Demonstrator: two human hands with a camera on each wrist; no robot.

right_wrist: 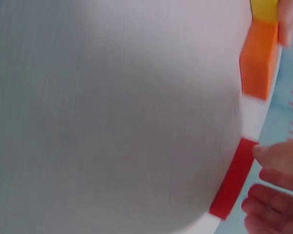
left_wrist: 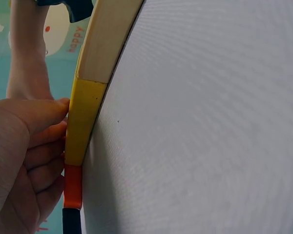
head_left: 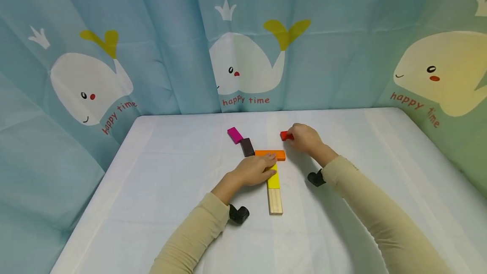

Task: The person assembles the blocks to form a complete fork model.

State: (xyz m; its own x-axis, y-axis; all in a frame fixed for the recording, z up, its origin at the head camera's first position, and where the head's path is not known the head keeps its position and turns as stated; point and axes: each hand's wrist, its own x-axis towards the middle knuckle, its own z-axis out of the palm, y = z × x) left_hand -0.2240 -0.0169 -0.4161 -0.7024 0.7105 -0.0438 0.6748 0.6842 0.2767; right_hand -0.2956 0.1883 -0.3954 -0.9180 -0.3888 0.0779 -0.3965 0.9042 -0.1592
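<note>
In the head view my left hand [head_left: 254, 170] rests flat on the yellow block [head_left: 273, 181], its fingertips reaching onto the orange block [head_left: 280, 155]. The left wrist view shows its thumb and fingers, fairly straight, along the yellow block [left_wrist: 84, 122]. A plain wooden block [head_left: 275, 201] lies end to end with the yellow one. Farther back, my right hand [head_left: 305, 138] holds a small red block [head_left: 284, 135] on the table, apart from the others. The right wrist view shows the thumb at one end of this red block [right_wrist: 233, 180], with curled fingers beyond it.
A dark brown block [head_left: 247, 147] touches the orange block's left end, and a magenta block [head_left: 235, 135] slants away behind it. Everything lies on a white-covered table [head_left: 160, 181]. A blue curtain [head_left: 171, 45] with whales hangs behind. Black wrist mounts [head_left: 239, 215] sit at both wrists.
</note>
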